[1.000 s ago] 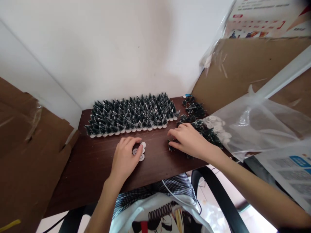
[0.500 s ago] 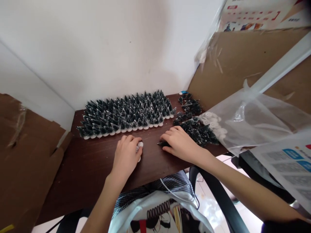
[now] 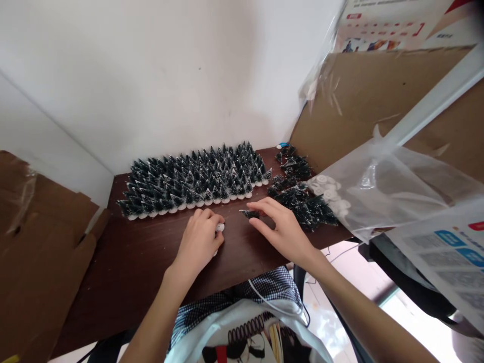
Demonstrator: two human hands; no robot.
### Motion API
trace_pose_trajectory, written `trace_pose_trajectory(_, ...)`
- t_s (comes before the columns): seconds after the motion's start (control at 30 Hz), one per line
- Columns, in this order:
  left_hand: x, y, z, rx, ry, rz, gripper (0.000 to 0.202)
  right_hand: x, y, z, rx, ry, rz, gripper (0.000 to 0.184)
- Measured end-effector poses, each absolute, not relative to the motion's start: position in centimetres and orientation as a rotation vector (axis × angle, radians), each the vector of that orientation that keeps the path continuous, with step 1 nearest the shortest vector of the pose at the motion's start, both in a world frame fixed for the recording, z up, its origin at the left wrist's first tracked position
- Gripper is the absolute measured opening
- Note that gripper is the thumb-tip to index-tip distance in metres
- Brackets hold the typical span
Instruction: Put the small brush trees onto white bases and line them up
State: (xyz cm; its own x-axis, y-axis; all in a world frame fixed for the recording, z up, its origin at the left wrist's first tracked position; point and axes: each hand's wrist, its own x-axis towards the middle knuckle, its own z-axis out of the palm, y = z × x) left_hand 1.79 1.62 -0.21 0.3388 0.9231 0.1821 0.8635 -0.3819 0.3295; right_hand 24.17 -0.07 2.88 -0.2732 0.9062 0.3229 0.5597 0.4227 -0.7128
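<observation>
My left hand [image 3: 201,233] is closed around several small white round bases [image 3: 220,228], which peek out beside the thumb just above the table. To its right, my right hand [image 3: 277,222] has its thumb and index finger around a miniature dark green tree [image 3: 249,214] with a frosted tip pointing left. The tree's lower end is hidden by the fingers. Behind both hands stand rows of upright miniature trees [image 3: 192,176] on white bases. A pile of loose trees without visible bases [image 3: 308,204] lies just right of my right hand.
A clear plastic bag [image 3: 393,186] holding white bases [image 3: 328,189] lies at the right. Cardboard boxes flank the brown table [image 3: 124,262], one at the left [image 3: 41,242], one at the right [image 3: 363,96]. A white wall [image 3: 170,75] rises behind.
My right hand has drawn slightly away from the loose pile, lifting a small tree between thumb and finger. My left hand keeps hold of the white bases. The view has shifted slightly.
</observation>
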Motion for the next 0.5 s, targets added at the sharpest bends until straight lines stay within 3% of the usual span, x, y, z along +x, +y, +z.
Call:
trace_pose_trajectory(0.4,2.6,1.3,0.9,2.368,1.541,0.501,0.028,23.9,-0.7,1.6,-1.178,-1.7,0.75,0.015)
trace_pose_trajectory(0.5,3.0,1.4,0.9,2.301,1.472,0.635,0.026,23.9,-0.6,1.4,-1.167,-1.583,0.803,0.023)
